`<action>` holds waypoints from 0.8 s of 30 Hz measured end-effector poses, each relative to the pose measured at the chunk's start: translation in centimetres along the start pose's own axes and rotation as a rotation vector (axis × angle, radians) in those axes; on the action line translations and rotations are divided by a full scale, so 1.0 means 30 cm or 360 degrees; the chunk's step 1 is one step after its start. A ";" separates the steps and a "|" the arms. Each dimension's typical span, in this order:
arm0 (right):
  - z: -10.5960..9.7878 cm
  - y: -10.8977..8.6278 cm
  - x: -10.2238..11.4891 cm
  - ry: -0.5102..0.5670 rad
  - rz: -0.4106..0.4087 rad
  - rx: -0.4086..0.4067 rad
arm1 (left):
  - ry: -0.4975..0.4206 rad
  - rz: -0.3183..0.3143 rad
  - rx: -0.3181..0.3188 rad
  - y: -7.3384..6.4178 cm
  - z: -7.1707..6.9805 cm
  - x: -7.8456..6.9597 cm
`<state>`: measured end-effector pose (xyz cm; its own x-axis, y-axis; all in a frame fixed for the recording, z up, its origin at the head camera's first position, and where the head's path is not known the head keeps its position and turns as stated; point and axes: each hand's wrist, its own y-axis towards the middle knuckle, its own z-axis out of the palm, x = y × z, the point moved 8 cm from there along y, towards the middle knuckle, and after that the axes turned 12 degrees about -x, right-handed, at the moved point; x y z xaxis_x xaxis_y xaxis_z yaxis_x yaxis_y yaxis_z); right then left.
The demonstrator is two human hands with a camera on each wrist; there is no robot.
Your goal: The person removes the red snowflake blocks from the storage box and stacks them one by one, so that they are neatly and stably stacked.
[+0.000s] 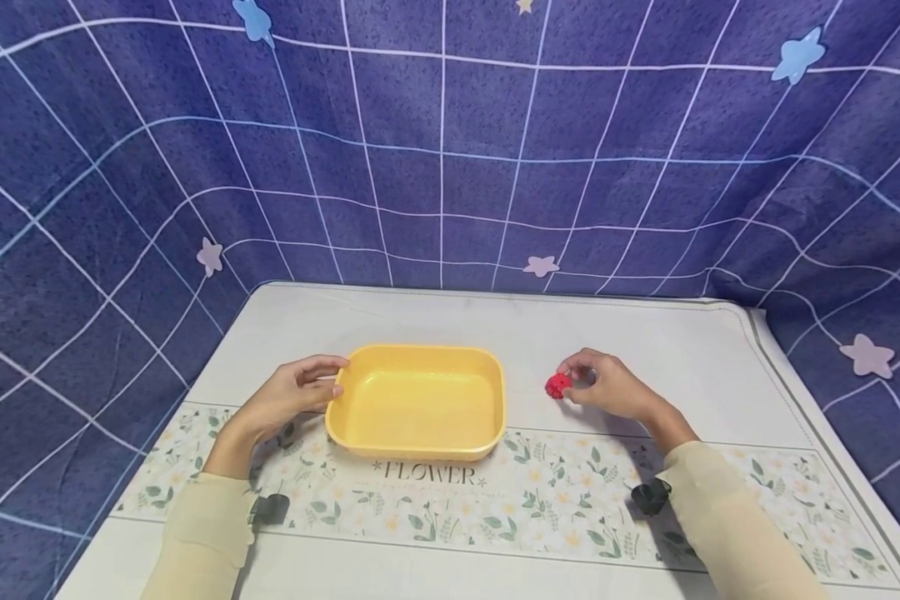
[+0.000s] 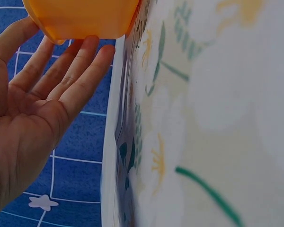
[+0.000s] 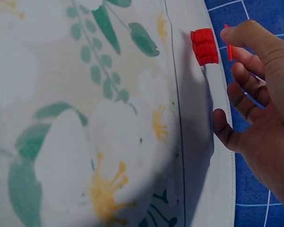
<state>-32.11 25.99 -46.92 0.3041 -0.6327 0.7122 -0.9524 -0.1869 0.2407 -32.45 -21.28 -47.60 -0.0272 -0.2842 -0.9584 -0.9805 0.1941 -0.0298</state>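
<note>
A yellow rectangular basin point(image 1: 420, 452) stands on the table with nothing inside it. My left hand point(image 1: 288, 396) is at its left end, the fingertips touching the outer wall. In the left wrist view the fingers point(image 2: 68, 82) are fairly straight against the basin's orange-looking side point(image 2: 85, 21). To the basin's right, my right hand point(image 1: 603, 385) pinches a thin red piece point(image 3: 228, 45) between thumb and forefinger. Close by, a small ribbed red piece point(image 3: 205, 46) rests on the tabletop. In the head view these red pieces point(image 1: 557, 385) merge into one cluster; their kind is unclear.
A white cloth with a floral band point(image 1: 562, 500) and the word FLOWER covers the table. Blue curtain point(image 1: 450, 167) with a grid pattern and stars hangs around the back and sides. Dark wrist devices point(image 1: 650, 497) sit at both sleeves.
</note>
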 end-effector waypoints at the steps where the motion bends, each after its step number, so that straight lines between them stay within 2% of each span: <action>1: 0.002 0.000 -0.004 -0.0004 0.0002 -0.0001 | -0.0002 -0.0002 -0.0001 0.001 0.000 0.001; 24: 0.024 0.011 -0.002 -0.0078 -0.0048 0.0062 | -0.0027 -0.0002 0.0007 0.007 0.002 0.009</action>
<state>-32.44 25.43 -47.35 0.3324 -0.6622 0.6715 -0.9431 -0.2352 0.2349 -32.65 -21.26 -47.88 -0.0227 -0.2685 -0.9630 -0.9797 0.1979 -0.0321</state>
